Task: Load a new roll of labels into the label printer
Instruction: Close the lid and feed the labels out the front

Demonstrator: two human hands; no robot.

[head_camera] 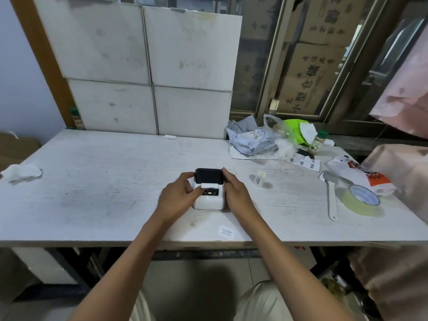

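A small white label printer [209, 200] with a dark lid [208, 175] stands on the white table [92, 193], near its front middle. The lid is down and a strip of white label [207, 185] pokes out below it. A small light glows on the printer's front panel. My left hand [179, 195] grips the printer's left side, its thumb by the label strip. My right hand [235, 188] holds the right side, fingers on the lid's edge. A small white roll [259, 179] stands to the right of the printer.
A single printed label [225, 232] lies by the front edge. At right lie a tape roll [362, 202], a white plastic strip [331, 200], a printed bag [361, 174], crumpled bags [254, 140] and a small bottle [318, 142]. A crumpled tissue [22, 172] lies far left. White boxes [148, 72] stand behind.
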